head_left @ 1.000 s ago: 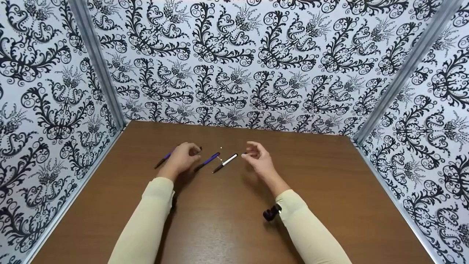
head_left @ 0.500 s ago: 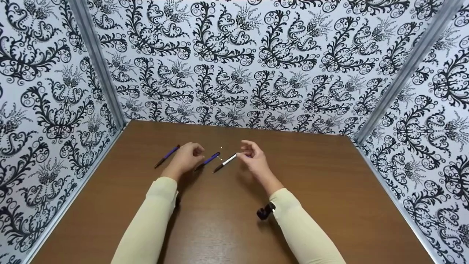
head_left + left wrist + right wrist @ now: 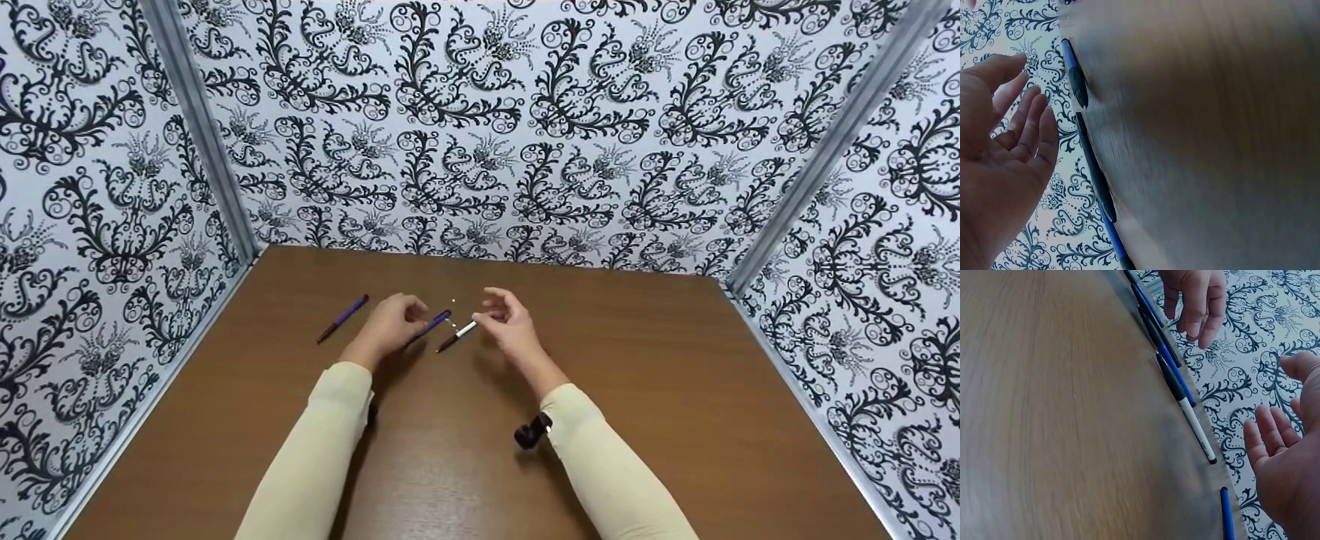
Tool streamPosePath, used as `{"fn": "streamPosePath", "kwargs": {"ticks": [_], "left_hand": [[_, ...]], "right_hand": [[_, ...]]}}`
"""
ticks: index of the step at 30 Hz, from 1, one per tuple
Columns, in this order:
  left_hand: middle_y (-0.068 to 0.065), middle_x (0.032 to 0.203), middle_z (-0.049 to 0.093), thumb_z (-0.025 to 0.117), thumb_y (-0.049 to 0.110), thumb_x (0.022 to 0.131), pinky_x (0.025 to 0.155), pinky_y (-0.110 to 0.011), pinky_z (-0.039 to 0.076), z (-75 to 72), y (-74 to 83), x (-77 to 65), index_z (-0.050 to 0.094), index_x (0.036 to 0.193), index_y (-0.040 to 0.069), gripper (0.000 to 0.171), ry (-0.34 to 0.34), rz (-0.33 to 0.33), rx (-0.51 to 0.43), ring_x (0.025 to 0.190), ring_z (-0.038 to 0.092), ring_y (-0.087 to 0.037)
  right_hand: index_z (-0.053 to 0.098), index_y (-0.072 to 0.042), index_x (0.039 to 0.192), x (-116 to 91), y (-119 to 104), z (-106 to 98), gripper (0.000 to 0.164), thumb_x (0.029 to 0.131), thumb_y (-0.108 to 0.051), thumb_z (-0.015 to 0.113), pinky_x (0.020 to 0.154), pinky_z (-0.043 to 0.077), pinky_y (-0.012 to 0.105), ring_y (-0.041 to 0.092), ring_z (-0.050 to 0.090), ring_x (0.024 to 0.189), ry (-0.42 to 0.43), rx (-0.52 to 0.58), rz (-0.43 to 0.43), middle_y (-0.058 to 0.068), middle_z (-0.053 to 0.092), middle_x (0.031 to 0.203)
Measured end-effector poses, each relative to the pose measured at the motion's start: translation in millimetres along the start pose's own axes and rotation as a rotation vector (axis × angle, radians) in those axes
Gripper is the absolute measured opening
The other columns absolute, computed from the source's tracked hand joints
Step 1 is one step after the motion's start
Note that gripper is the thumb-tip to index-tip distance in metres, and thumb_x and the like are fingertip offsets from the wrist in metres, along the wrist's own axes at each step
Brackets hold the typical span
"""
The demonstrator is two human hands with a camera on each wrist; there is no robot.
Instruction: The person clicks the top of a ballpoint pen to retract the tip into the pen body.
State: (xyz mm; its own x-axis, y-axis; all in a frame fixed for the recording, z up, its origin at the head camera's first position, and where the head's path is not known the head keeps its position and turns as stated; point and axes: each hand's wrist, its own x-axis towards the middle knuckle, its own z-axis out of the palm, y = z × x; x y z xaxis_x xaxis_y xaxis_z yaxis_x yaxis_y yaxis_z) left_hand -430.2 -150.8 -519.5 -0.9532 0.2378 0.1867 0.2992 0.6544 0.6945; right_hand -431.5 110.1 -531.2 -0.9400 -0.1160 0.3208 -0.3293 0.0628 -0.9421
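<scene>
My left hand [image 3: 391, 324] hovers over the table with fingers loosely bent, its fingertips overlapping a blue pen [image 3: 438, 321] in the head view. To its right, my right hand [image 3: 511, 322] hangs beside a white pen [image 3: 466, 328] with a black grip, covering its upper end in that view. Neither hand holds anything. In the left wrist view, a black pen [image 3: 1094, 166] lies between two blue pens, past the fingers. The right wrist view shows the white pen [image 3: 1196, 427] whole, and another blue pen [image 3: 1227, 512] nearer the right hand.
A blue pen [image 3: 345, 316] with a dark grip lies farther left on the brown table [image 3: 450, 450]. Patterned walls [image 3: 480, 150] with grey corner posts [image 3: 202, 135] enclose the back and sides. A black device [image 3: 531, 433] sits at the right sleeve's cuff.
Both hands have drifted inward, the left one rightward and the right one leftward. The far-left pen has come fully into sight, while the right hand now overlaps the white pen's end.
</scene>
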Motion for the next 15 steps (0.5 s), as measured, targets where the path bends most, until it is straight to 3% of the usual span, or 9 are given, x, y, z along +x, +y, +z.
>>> {"fn": "streamPosePath", "kwargs": {"ticks": [7, 15], "left_hand": [[-0.015, 0.12, 0.071, 0.079, 0.006, 0.1, 0.104, -0.05, 0.056, 4.9, 1.3, 0.3, 0.076, 0.125, 0.001, 0.025, -0.009, -0.011, 0.031, 0.115, 0.068, -0.035], [-0.017, 0.123, 0.071, 0.078, 0.006, 0.101, 0.106, -0.051, 0.056, 7.9, -0.8, 3.4, 0.074, 0.128, 0.0, 0.028, -0.025, -0.021, 0.032, 0.118, 0.068, -0.036]], "right_hand": [[0.063, 0.005, 0.141, 0.6, 1.4, 4.0, 0.05, 0.094, 0.004, 0.081, 0.084, 0.057, 0.023, 0.025, 0.072, 0.101, 0.001, 0.005, 0.01, 0.018, 0.069, 0.119], [0.063, 0.005, 0.142, 0.8, 2.7, 8.4, 0.051, 0.095, 0.003, 0.081, 0.085, 0.056, 0.023, 0.031, 0.071, 0.105, 0.01, -0.014, 0.02, 0.018, 0.069, 0.12]]}}
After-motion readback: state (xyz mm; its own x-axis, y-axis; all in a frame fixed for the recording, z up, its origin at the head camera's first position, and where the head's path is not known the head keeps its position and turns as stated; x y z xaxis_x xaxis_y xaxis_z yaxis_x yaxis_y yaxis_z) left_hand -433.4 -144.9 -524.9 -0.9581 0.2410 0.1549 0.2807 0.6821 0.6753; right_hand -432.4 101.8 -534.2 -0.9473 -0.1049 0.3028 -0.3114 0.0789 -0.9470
